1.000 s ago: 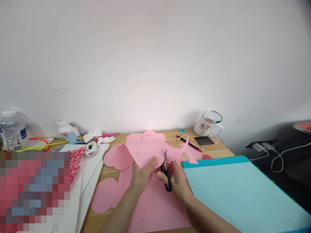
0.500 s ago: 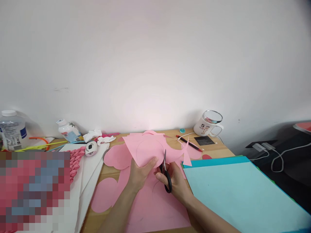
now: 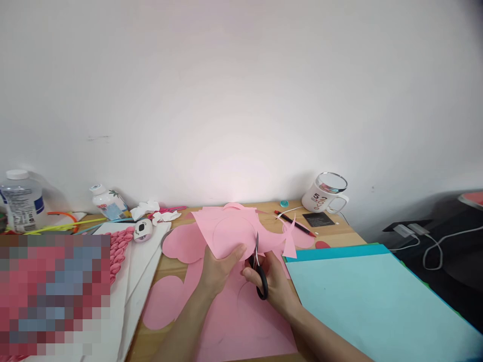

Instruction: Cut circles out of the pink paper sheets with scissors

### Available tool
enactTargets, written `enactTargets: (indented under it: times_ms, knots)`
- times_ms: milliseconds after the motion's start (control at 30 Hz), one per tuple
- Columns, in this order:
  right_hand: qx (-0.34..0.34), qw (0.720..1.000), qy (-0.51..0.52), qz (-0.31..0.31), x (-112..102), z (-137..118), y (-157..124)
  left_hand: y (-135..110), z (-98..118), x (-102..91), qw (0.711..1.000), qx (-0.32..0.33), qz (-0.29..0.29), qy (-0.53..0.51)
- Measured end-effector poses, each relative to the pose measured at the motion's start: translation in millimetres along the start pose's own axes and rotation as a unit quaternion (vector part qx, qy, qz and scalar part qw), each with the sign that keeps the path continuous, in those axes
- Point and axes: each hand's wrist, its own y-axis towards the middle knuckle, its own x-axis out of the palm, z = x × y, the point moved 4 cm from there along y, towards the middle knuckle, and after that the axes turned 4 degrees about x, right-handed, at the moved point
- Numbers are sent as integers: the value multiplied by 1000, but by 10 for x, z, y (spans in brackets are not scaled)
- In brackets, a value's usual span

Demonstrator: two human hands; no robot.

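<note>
My left hand (image 3: 217,271) pinches a pink sheet of paper (image 3: 230,231) with a circle drawn on it, holding it up off the wooden desk (image 3: 341,234). My right hand (image 3: 273,281) grips black-handled scissors (image 3: 258,269), blades pointing up into the sheet's edge just right of my left thumb. Under both hands lie more pink sheets (image 3: 241,322) and cut pink round shapes (image 3: 164,301).
A stack of light blue paper (image 3: 373,301) fills the right front. A mug (image 3: 324,193), a pencil (image 3: 296,223) and a black card (image 3: 319,218) sit at the back right. White boards (image 3: 143,261), a punch (image 3: 142,230), bottles (image 3: 107,203) and straws lie left. Cables (image 3: 433,246) trail at the far right.
The held pink sheet has turned a little in my left hand, and the scissors have worked slightly along its edge. Both hands stay in nearly the same place.
</note>
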Motion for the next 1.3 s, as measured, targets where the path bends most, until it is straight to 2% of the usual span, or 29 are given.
enactTargets:
  times_ms: [167,667,800,967,1133,1200,1300]
  knots:
    - [15,1000,-8,7,-7,7,-4,10,16,-9,1000,-3,13,-3]
    - [45,999,14,14,-12,72,-5,27,87,15,1000,-7,-9,7]
    - [42,999,3,22,-4,76,-11,37,52,-29,1000,-5,19,15]
    - [38,999,-19,29,-5,127,-20,27,-4,-56,998,28,62,12]
    - [32,999,-10,26,-9,156,-7,-30,-14,-31,994,9,97,42]
    - [28,999,-8,26,-11,153,2,-45,-33,-15,995,-9,98,29]
    - [16,1000,-1,22,-14,125,14,-51,-74,23,997,-18,69,-1]
